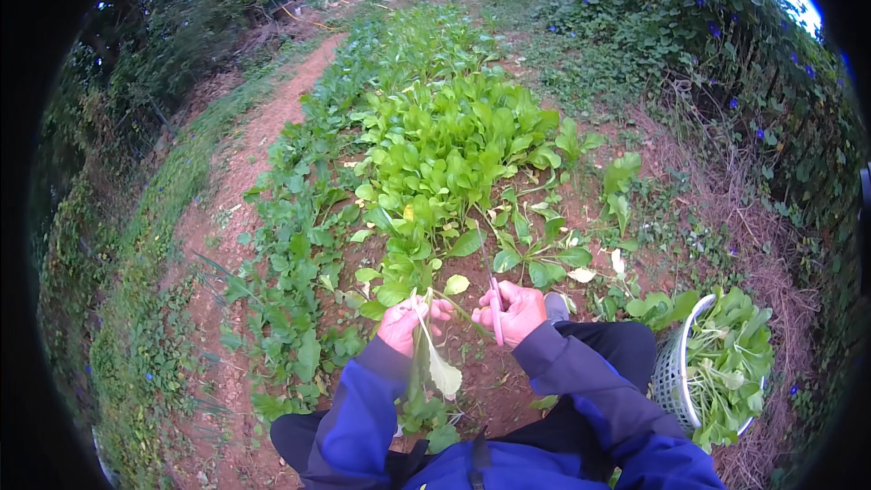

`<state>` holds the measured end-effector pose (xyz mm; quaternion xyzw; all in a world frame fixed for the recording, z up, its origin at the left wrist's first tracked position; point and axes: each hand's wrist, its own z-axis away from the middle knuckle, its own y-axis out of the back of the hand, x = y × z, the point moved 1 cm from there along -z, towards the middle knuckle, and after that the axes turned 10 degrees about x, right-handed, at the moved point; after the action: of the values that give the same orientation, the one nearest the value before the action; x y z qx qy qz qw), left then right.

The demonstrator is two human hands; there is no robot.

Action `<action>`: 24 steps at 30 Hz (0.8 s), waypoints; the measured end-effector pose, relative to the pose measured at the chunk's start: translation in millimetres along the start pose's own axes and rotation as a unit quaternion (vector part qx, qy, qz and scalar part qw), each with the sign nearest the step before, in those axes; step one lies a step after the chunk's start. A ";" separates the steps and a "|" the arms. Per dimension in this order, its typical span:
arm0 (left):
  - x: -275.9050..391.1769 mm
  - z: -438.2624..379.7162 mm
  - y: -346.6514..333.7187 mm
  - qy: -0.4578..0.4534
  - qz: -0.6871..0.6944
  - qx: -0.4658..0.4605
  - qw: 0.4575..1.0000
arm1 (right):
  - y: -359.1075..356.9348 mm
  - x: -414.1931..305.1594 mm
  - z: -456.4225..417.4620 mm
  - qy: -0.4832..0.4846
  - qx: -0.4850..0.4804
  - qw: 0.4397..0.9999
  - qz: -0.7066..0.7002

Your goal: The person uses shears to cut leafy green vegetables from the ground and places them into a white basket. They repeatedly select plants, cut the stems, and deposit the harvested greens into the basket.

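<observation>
My left hand (406, 324) grips a leafy green plant (403, 273) by its stems, its leaves fanning away from me. One pale leaf (444, 373) droops from that hand toward my lap. In my right hand (515, 312) is a pair of scissors (497, 313) with pink handles, the blades pointing away from me toward the bed. The right fingertips sit close to a green stalk (465, 314) that runs from the left hand. Whether they pinch it, I cannot tell. Beyond both hands grows a dense patch of bright green leafy vegetables (449, 143).
At my right stands a white plastic basket (670, 371) heaped with cut greens (731, 367). Darker leafy plants (299, 252) line the bed's left side, beside a bare dirt path (231, 218). Vines with blue flowers (748, 75) rise at the right. Yellowed leaves lie on the soil.
</observation>
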<state>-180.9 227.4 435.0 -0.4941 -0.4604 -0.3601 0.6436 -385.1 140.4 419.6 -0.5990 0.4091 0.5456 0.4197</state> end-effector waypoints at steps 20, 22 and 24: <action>-10.9 5.9 -10.1 0.018 0.059 0.021 0.998 | -13.2 -5.5 22.6 -0.035 -0.009 0.999 0.012; -10.0 6.9 -11.9 0.022 0.062 0.019 0.998 | -14.5 -1.1 21.8 -0.041 -0.010 0.999 -0.009; -9.9 6.7 -10.4 0.029 0.067 0.016 0.997 | -15.2 -0.8 21.5 -0.039 -0.013 0.999 0.023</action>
<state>-195.1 231.3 429.4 -0.5031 -0.4125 -0.3231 0.6872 -377.5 165.6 420.1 -0.5731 0.3987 0.5833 0.4151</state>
